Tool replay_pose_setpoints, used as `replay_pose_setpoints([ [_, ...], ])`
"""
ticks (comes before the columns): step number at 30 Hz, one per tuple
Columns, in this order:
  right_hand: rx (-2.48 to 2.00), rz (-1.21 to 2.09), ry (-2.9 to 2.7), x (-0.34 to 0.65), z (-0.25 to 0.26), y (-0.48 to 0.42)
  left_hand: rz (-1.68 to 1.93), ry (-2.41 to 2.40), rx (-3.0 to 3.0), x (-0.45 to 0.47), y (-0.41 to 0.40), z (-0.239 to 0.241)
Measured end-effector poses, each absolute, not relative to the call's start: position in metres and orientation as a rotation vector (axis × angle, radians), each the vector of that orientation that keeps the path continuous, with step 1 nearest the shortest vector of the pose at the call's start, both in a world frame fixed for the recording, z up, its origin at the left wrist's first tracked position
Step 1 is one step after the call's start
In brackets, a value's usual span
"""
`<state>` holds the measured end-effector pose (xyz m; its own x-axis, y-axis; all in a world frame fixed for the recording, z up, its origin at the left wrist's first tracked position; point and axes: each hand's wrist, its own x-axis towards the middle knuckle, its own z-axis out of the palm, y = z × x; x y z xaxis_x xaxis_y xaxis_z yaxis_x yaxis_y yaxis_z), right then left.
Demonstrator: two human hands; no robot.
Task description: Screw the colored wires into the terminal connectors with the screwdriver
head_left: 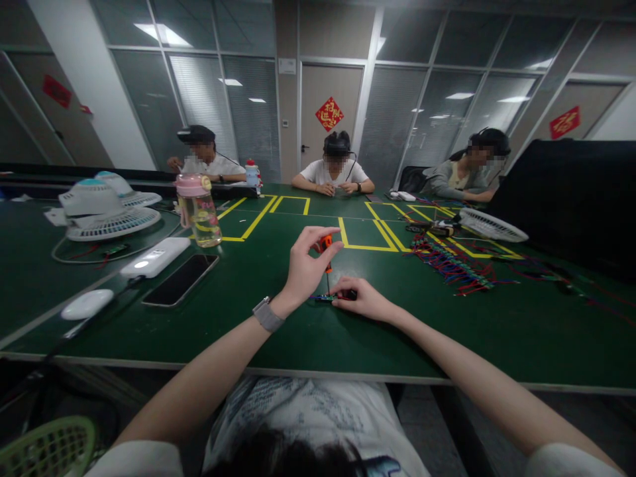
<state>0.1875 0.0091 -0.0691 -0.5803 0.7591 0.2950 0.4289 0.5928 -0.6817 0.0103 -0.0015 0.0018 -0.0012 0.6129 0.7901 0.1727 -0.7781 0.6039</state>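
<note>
My left hand [309, 260] is closed around the orange and black handle of a screwdriver [328, 266], which stands upright. Its thin shaft points down onto a small green circuit board [325, 298] lying on the table. From the right, my right hand [365, 298] rests on the tabletop, thumb and fingertips pinching the board's right end. Short coloured wires show at the board's left end. Fine detail at the screwdriver's tip is too small to make out.
On the green table [238, 344], a phone [181, 280], a white power strip [156, 257], a pink-lidded bottle [199, 212] and fan parts [112, 212] lie left. Several wired boards [450, 262] lie right, near a black screen [571, 212]. Three people sit across.
</note>
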Motion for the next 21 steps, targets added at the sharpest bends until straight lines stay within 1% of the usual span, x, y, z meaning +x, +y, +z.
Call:
replay_pose_setpoints([
  [8, -0.93, 0.76, -2.243, 0.1867, -0.0675, 0.0077, 1.678, 0.682, 1.802, 0.0121, -0.002, 0.001],
  [15, -0.922, 0.742, -2.247, 0.1878, -0.0688, 0.0086, 1.858, 0.854, 1.949, 0.0109, -0.0027, 0.0018],
  [18, -0.916, 0.735, -2.245, 0.1878, -0.0692, 0.0088, 1.849, 0.882, 1.979, 0.0098, -0.0016, 0.0006],
  [21, -0.917, 0.741, -2.247, 0.187, -0.0686, 0.0085, 1.779, 0.793, 1.96, 0.0101, -0.0004, -0.0006],
])
